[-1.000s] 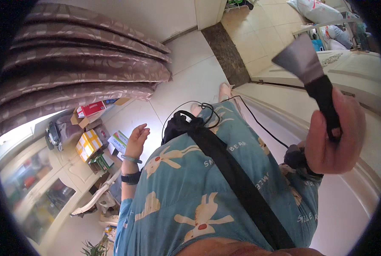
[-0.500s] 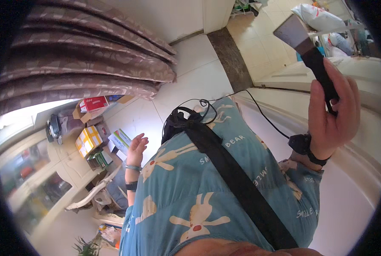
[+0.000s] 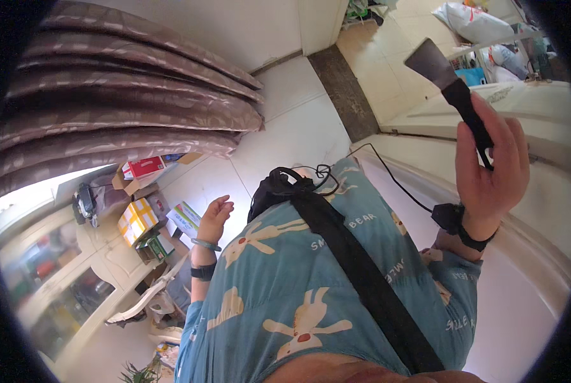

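Raised at the right, my right hand (image 3: 497, 167) is closed round the black handle of a scraper (image 3: 455, 89). Its flat, wide metal blade points up and to the left, touching nothing. A black band with a small box and a cable sits on that wrist. My left hand (image 3: 215, 216) hangs low beside my body on the left, holding nothing, its fingers partly curled and apart. A bangle and a dark band circle the left wrist.
Patterned curtains (image 3: 132, 89) hang at the left. Cardboard boxes (image 3: 137, 221) and a glass-fronted cabinet (image 3: 62, 281) stand below them. A white door (image 3: 515, 115) is at the right, near the scraper. A dark threshold strip (image 3: 346, 96) crosses the floor ahead, with bags (image 3: 474, 24) beyond.
My right hand and the scraper have come slightly lower and to the left, the blade tilting a little. My left hand has shifted slightly right, and the whole view has turned a little.
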Tool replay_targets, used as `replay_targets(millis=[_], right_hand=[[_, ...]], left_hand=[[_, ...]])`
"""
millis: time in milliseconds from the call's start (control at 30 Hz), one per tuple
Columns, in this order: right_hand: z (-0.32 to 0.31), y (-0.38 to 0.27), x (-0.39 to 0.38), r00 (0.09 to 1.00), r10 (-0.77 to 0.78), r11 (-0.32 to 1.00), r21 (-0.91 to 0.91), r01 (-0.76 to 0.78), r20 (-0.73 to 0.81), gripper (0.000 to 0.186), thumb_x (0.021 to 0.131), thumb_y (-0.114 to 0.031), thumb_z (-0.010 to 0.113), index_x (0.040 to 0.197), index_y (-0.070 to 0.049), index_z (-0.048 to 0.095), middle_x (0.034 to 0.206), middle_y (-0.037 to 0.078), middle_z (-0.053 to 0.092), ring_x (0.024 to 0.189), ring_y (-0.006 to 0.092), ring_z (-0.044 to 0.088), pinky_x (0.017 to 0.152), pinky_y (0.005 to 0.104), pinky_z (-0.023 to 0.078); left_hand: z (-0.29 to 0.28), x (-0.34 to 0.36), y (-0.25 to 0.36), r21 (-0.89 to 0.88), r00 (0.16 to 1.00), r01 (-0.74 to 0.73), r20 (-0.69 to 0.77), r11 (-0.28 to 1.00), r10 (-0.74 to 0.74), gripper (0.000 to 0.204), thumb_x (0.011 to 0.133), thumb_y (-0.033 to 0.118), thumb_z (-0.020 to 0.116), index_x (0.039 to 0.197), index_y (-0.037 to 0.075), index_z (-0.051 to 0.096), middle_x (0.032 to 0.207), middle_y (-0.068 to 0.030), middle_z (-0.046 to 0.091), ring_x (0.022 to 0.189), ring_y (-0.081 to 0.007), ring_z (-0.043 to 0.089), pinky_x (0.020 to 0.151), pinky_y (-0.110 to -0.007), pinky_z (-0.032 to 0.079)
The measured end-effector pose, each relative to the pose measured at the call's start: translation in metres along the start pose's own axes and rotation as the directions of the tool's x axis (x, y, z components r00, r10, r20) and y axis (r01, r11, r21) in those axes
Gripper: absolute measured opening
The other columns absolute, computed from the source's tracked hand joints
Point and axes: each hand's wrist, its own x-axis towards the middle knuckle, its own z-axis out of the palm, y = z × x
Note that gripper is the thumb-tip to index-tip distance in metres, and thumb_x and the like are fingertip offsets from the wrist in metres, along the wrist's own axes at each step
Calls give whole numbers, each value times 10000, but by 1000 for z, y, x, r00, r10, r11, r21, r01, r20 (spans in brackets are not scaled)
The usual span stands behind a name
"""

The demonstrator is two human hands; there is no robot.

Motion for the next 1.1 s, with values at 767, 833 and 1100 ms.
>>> replay_targets(millis=[767, 833, 1100], right_hand=[[178, 146, 235, 892, -204, 907, 265, 328, -404, 292, 840, -226, 422, 944, 41, 484, 834, 124, 533, 739, 191, 503, 668, 279, 410], [204, 155, 286, 779, -422, 873, 23, 487, -464, 292, 837, -245, 423, 917, 26, 494, 798, 125, 519, 736, 223, 507, 668, 274, 406], [279, 201, 417, 561, -374, 751, 115, 651, -738, 111, 784, -82, 390, 809, 13, 338, 686, 92, 439, 579, 179, 458, 553, 261, 394]], left_hand=[[28, 66, 85, -99, 896, 11, -441, 995, -53, 308, 792, 171, 498, 1056, 13, 475, 876, -75, 565, 823, -128, 520, 749, -240, 406], [39, 63, 108, -209, 874, -108, -486, 972, -7, 303, 797, 158, 499, 1061, 13, 469, 877, -73, 567, 824, -125, 521, 751, -236, 408], [12, 86, 248, 51, 721, -624, -349, 780, 599, 368, 789, 49, 471, 1146, 9, 387, 1155, -116, 411, 1068, -191, 402, 906, -296, 317]])
